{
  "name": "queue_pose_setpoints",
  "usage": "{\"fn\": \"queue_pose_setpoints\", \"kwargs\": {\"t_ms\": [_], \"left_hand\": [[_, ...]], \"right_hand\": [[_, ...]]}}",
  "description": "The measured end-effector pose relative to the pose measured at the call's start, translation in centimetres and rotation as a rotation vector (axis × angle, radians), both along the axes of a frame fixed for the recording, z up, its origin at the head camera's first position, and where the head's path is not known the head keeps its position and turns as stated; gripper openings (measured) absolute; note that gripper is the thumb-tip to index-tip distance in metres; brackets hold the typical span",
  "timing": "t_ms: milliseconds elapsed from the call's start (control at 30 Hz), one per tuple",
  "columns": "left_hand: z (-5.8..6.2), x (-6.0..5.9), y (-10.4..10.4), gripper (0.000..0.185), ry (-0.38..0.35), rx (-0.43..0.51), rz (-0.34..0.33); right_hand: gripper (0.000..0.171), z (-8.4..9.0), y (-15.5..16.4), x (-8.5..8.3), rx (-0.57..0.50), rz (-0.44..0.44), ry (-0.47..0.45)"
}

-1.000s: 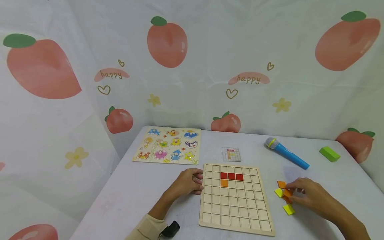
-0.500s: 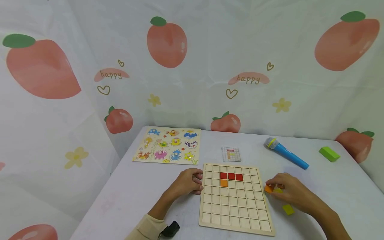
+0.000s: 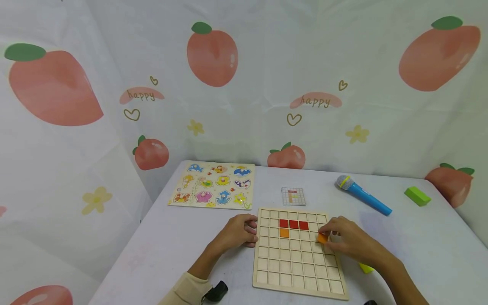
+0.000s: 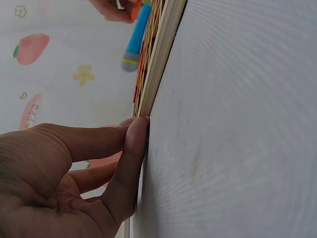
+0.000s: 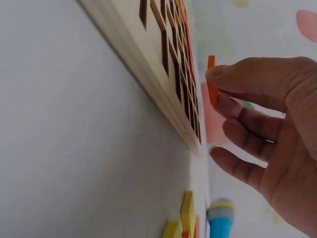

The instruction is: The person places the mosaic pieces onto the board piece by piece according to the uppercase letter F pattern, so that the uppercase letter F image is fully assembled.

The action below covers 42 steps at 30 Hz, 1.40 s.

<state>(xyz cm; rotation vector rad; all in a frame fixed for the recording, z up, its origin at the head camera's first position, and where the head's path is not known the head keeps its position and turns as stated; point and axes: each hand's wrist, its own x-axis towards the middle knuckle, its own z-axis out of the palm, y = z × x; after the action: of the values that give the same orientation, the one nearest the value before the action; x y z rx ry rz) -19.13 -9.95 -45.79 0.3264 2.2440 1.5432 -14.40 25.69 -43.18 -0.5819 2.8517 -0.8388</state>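
Right hand: the right hand (image 3: 348, 242) is holding a small orange tile (image 3: 322, 238) pinched between thumb and forefinger, above the right part of the wooden grid board (image 3: 301, 279); in the right wrist view the orange tile (image 5: 212, 79) is standing clear of the board surface, not touching it.
Left hand: the left hand (image 3: 237, 232) is resting on the desk (image 3: 183, 237) with loosely bent fingers (image 4: 133, 148) that are touching the left edge of the board; it is holding nothing.
Grid board: it is lying flat on the desk between the two hands; three red tiles (image 3: 293, 224) are sitting in one row near the top, and one placed orange tile (image 3: 284, 232) is sitting just under the left red one.
Loose tiles: a yellow tile (image 3: 366, 268) is lying on the desk just right of the board, partly hidden by the right forearm.
Pattern card: a small pattern card (image 3: 293, 196) is lying just behind the board.
Other things: an animal puzzle (image 3: 213, 184) is lying at the back left, a blue toy microphone (image 3: 363, 194) at the back right, and a green block (image 3: 417, 195) further to the right.
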Motion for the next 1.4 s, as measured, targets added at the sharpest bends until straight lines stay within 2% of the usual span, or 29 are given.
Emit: {"fn": "queue_pose_setpoints", "kwargs": {"t_ms": [433,900,1400], "left_hand": [[-0.1,0.0,0.0,0.057,-0.004,0.01,-0.002],[0.0,0.0,0.0,0.057,0.004,0.002,0.003],[-0.3,-0.1,0.0,0.056,0.005,-0.006,-0.002]], "right_hand": [[0.025,-0.4,-3.1,-1.2,-0.028,0.088,0.031],[0.02,-0.4,-6.2,-2.0,-0.057,0.137,0.011],[0.019,-0.5,-8.2,-2.5,-0.019,0.196,-0.001]]}}
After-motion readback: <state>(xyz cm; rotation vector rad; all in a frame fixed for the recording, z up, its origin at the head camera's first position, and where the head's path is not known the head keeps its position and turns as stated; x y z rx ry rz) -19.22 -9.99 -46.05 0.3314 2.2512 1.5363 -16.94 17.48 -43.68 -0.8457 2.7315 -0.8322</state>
